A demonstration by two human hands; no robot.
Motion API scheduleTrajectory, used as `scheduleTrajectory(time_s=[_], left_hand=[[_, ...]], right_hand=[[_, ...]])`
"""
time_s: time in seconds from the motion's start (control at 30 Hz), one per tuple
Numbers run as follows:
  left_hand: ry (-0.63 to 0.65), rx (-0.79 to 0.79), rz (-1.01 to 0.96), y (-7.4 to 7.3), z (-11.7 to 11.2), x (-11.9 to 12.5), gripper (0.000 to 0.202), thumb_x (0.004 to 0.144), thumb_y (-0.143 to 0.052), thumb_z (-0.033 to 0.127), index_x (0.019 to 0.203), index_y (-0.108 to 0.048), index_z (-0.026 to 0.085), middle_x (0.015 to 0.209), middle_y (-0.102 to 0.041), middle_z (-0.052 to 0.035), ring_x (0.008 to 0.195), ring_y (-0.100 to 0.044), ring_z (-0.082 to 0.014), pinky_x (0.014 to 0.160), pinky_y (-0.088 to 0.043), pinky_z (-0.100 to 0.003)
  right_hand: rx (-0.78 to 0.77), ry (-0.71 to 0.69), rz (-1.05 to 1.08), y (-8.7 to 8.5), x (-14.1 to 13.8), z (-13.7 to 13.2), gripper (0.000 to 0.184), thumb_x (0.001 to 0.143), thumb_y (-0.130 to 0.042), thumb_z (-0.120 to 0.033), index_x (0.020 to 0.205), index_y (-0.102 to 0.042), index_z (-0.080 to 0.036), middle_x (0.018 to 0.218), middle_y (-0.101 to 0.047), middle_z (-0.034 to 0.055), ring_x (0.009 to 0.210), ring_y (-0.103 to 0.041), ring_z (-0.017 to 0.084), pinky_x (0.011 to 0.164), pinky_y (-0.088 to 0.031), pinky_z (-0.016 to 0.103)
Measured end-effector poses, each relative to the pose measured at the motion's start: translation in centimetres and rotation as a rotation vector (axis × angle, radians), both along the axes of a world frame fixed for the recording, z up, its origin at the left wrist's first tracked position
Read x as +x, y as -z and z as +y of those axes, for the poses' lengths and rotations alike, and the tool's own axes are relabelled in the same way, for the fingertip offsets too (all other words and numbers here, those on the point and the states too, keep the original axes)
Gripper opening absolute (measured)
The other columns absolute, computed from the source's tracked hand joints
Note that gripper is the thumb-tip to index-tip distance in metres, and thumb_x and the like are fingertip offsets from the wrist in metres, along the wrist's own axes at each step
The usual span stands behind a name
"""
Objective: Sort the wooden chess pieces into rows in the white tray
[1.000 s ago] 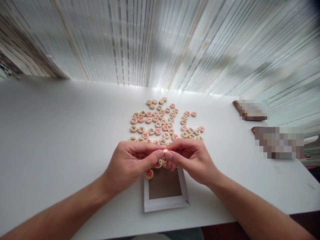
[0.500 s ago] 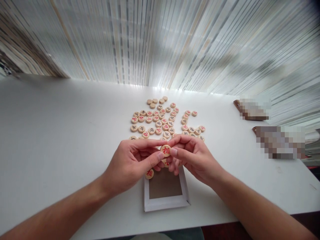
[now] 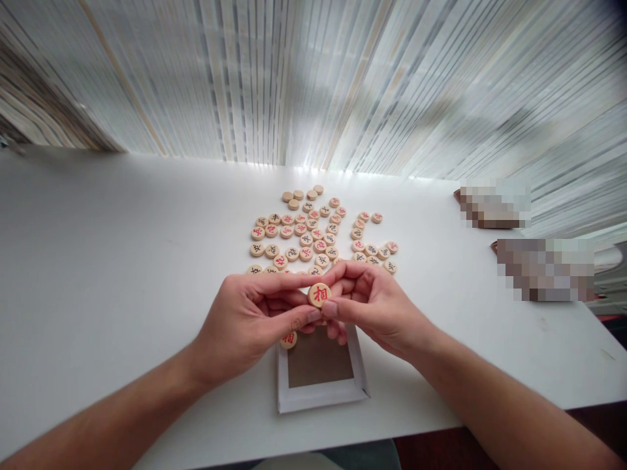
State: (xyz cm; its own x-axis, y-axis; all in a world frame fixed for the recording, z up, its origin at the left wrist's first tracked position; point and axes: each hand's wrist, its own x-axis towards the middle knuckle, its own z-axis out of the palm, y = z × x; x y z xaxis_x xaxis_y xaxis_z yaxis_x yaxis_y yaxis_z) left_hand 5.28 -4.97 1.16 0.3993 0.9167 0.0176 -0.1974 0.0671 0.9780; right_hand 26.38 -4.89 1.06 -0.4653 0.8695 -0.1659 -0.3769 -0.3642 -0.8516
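Note:
A round wooden Chinese chess piece (image 3: 320, 296) with a red character is pinched between my two hands, its face turned toward me. My left hand (image 3: 255, 320) grips it from the left, thumb below and index finger along the top. From the other side my right hand (image 3: 377, 310) holds it with thumb and fingers closed. Under my hands lies a white-bordered frame (image 3: 323, 393) with a brown middle. Another red-marked piece (image 3: 289, 339) rests at the frame's left edge, partly covered by my left hand. My hands hide the frame's far part.
Beyond my hands, many pieces (image 3: 306, 239) with red or black characters spread over the white table (image 3: 147, 261). Several plain-faced pieces (image 3: 298, 195) lie at the back. Two blurred-out objects stand at the right, and a striped curtain (image 3: 255, 78) hangs behind.
The held piece has turned slightly, so its character slants more. My thumbs have shifted lower on it. The whole view has moved a little.

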Motion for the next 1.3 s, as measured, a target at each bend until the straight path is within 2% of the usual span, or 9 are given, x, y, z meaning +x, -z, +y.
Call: scheduleTrajectory(time_s=[0.17, 0.3, 0.4, 0.7, 0.83, 1.03, 1.17, 1.3], left_hand=[[-0.005, 0.114, 0.041, 0.1, -0.2, 0.1, 0.037, 0.088, -0.085, 0.007, 0.123, -0.085, 0.020, 0.092, -0.088, -0.0045, 0.076, -0.086, -0.0204, 0.072, -0.072, -0.020], [-0.043, 0.318, 0.133, 0.1, -0.3, 0.1, 0.041, 0.088, -0.080, 0.000, 0.122, -0.085, 0.022, 0.099, -0.088, -0.0036, 0.075, -0.086, -0.0180, 0.071, -0.071, -0.017], [-0.073, 0.447, 0.166, 0.2, -0.3, 0.1, 0.046, 0.086, -0.079, -0.003, 0.121, -0.086, 0.025, 0.102, -0.088, -0.0012, 0.077, -0.086, -0.0157, 0.072, -0.070, -0.015], [-0.137, 0.576, 0.237, 0.6, -0.4, -0.2, 0.038, 0.088, -0.085, 0.009, 0.122, -0.084, 0.026, 0.098, -0.088, 0.0003, 0.075, -0.085, -0.0154, 0.067, -0.071, -0.018], [-0.148, 0.651, 0.275, 0.9, -0.3, -0.4, 0.039, 0.089, -0.084, 0.008, 0.123, -0.082, 0.027, 0.098, -0.088, 0.0017, 0.074, -0.083, -0.0122, 0.069, -0.069, -0.016], [-0.143, 0.844, 0.392, 0.9, -0.3, -0.8, 0.026, 0.093, -0.081, 0.012, 0.118, -0.080, 0.022, 0.093, -0.086, -0.0005, 0.070, -0.078, -0.0112, 0.064, -0.063, -0.016], [-0.103, 0.873, 0.383, 0.6, -0.4, -0.6, 0.024, 0.096, -0.078, 0.011, 0.117, -0.079, 0.021, 0.088, -0.084, -0.0003, 0.067, -0.075, -0.0111, 0.064, -0.061, -0.018], [-0.079, 0.801, 0.336, 0.3, -0.4, -0.5, 0.022, 0.094, -0.079, 0.010, 0.113, -0.080, 0.021, 0.085, -0.084, 0.0010, 0.067, -0.075, -0.0101, 0.065, -0.061, -0.016]], right_hand=[[0.007, 0.012, -0.031, 0.0, -0.1, 0.1, 0.036, 0.070, -0.102, -0.014, 0.092, -0.074, -0.015, 0.069, -0.077, -0.0004, 0.053, -0.070, 0.009, 0.052, -0.060, 0.016], [-0.014, 0.029, -0.079, 0.0, -0.3, -0.1, 0.041, 0.062, -0.104, -0.012, 0.088, -0.074, -0.015, 0.065, -0.075, -0.0018, 0.047, -0.065, 0.008, 0.047, -0.056, 0.014], [-0.022, 0.025, -0.087, -0.1, -0.4, -0.3, 0.037, 0.063, -0.104, -0.013, 0.084, -0.072, -0.015, 0.059, -0.073, -0.0027, 0.044, -0.063, 0.008, 0.045, -0.055, 0.014], [-0.014, -0.029, -0.021, -0.5, -0.3, -0.3, 0.031, 0.069, -0.100, -0.011, 0.086, -0.074, -0.014, 0.061, -0.076, 0.0000, 0.047, -0.067, 0.010, 0.048, -0.059, 0.016], [-0.013, -0.030, -0.024, -0.5, -0.3, -0.2, 0.031, 0.069, -0.101, -0.013, 0.085, -0.073, -0.014, 0.060, -0.075, -0.0001, 0.047, -0.067, 0.010, 0.048, -0.060, 0.016], [-0.051, -0.041, -0.113, -0.4, -0.3, -0.5, 0.036, 0.066, -0.102, -0.018, 0.076, -0.068, -0.016, 0.053, -0.070, -0.0032, 0.040, -0.061, 0.009, 0.038, -0.052, 0.014], [-0.043, -0.028, -0.176, -0.7, -0.3, -0.6, 0.037, 0.068, -0.102, -0.022, 0.072, -0.066, -0.016, 0.054, -0.068, -0.0037, 0.038, -0.060, 0.009, 0.034, -0.047, 0.013], [-0.026, -0.044, -0.154, -1.2, -0.2, -0.6, 0.034, 0.076, -0.098, -0.027, 0.072, -0.066, -0.015, 0.056, -0.069, -0.0023, 0.039, -0.061, 0.009, 0.035, -0.049, 0.013]])
